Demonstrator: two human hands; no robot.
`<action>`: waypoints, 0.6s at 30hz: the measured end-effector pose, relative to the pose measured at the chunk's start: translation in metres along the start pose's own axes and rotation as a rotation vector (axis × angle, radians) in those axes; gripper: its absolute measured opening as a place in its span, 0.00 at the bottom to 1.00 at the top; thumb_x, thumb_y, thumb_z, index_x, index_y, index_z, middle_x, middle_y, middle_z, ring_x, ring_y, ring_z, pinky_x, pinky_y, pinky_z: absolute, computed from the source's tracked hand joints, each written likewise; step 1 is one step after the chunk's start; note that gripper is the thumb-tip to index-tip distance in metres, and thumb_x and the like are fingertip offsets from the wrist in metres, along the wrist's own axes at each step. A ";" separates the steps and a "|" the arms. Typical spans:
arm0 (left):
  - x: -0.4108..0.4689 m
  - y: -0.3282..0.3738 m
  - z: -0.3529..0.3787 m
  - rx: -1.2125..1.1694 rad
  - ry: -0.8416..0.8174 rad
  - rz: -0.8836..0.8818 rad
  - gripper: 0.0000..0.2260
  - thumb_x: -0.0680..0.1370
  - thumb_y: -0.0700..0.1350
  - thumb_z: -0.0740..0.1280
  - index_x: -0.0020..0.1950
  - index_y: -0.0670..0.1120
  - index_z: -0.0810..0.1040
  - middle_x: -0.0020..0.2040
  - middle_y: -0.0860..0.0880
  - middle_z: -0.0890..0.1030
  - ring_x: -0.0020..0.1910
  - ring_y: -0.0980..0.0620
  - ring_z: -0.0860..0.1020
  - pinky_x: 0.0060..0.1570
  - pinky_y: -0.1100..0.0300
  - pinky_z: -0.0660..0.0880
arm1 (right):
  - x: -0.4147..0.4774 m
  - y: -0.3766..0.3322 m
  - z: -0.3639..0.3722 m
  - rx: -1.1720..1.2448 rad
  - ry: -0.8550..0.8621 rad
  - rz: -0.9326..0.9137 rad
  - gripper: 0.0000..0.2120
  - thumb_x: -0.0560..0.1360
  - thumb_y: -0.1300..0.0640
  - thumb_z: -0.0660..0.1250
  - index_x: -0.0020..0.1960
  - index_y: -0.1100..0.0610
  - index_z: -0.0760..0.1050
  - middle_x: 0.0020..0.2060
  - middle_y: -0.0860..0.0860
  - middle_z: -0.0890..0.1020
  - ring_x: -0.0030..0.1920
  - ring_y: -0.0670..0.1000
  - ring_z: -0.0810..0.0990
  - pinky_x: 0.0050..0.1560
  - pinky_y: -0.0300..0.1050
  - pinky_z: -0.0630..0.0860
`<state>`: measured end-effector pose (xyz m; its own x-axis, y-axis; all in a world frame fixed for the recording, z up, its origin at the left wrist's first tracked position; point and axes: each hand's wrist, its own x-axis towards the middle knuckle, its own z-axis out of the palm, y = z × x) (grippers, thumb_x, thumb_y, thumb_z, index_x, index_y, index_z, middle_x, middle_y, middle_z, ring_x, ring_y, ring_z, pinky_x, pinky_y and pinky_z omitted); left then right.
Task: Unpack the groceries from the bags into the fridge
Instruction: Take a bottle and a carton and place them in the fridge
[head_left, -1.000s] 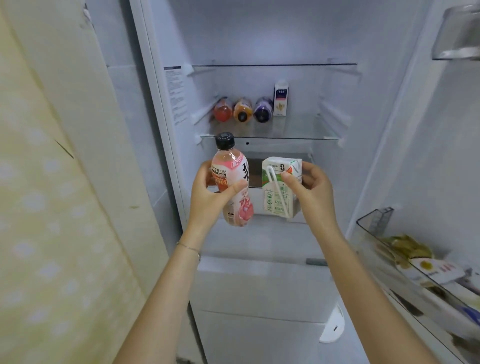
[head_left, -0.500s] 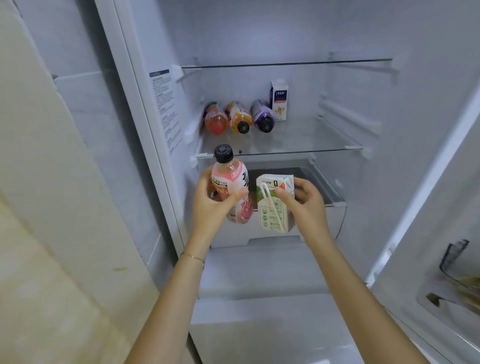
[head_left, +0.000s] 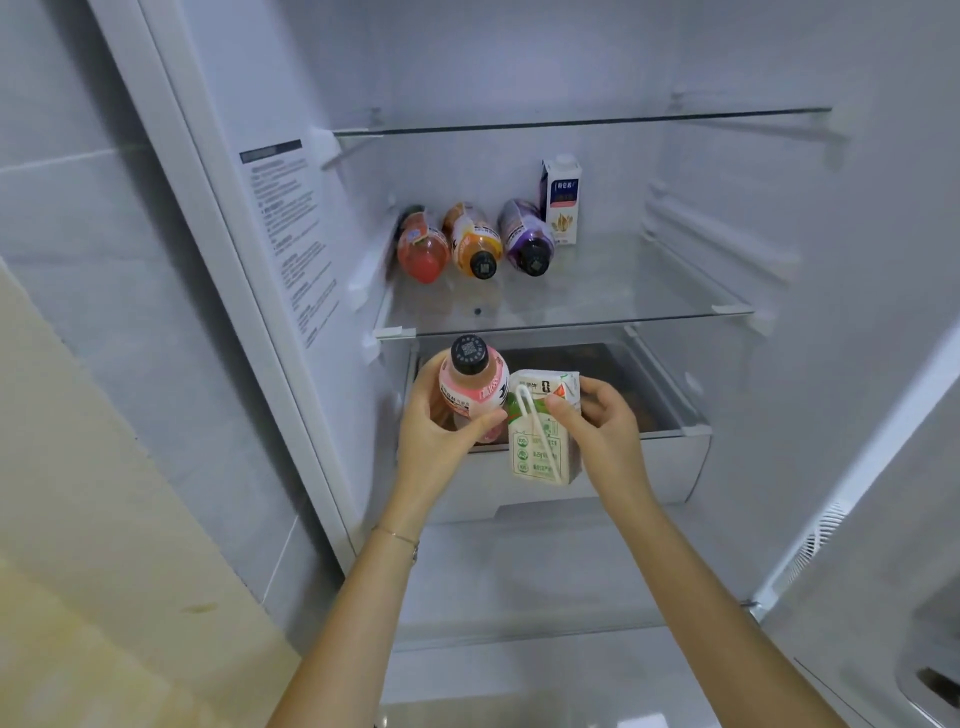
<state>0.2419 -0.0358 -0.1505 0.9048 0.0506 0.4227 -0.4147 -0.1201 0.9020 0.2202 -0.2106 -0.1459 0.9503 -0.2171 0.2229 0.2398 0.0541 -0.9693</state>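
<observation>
Writing on both drinks is too blurry to read. Left hand (head_left: 441, 444) grips a pink bottle (head_left: 472, 387) with a black cap. Right hand (head_left: 605, 436) pinches a green-and-white carton (head_left: 537, 449) with a straw. Both are just in front of the fridge drawer (head_left: 670, 460).

grey tiled wall (head_left: 78, 249), yellow panel (head_left: 83, 545)

Both forearms reach forward and upward, hands side by side at one height. The left hand (head_left: 436, 447) wraps thumb and fingers round a bottle (head_left: 472, 389); the right hand (head_left: 608, 447) pinches a carton (head_left: 537, 452) between thumb and curled fingers.
</observation>
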 end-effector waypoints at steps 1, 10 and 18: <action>0.001 -0.003 0.002 -0.007 -0.002 -0.002 0.30 0.67 0.40 0.79 0.66 0.50 0.72 0.62 0.50 0.79 0.62 0.47 0.77 0.62 0.43 0.74 | 0.002 0.002 0.000 0.009 0.003 0.006 0.15 0.74 0.60 0.71 0.59 0.57 0.74 0.50 0.51 0.84 0.48 0.47 0.84 0.42 0.36 0.79; 0.011 -0.014 0.008 -0.008 -0.021 0.001 0.31 0.68 0.35 0.77 0.66 0.53 0.70 0.63 0.51 0.77 0.63 0.52 0.75 0.63 0.53 0.75 | 0.014 0.018 -0.001 0.039 -0.018 0.071 0.14 0.74 0.59 0.71 0.59 0.56 0.73 0.52 0.53 0.84 0.49 0.48 0.84 0.44 0.39 0.80; 0.016 -0.016 0.017 -0.023 0.000 -0.036 0.31 0.71 0.36 0.75 0.69 0.51 0.68 0.64 0.50 0.76 0.64 0.52 0.75 0.65 0.52 0.74 | 0.017 0.020 0.004 0.068 -0.013 0.085 0.15 0.74 0.59 0.71 0.59 0.56 0.73 0.51 0.52 0.84 0.48 0.46 0.84 0.41 0.35 0.79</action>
<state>0.2649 -0.0503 -0.1594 0.9191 0.0547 0.3903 -0.3843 -0.0950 0.9183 0.2414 -0.2093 -0.1609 0.9701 -0.1966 0.1420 0.1708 0.1378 -0.9756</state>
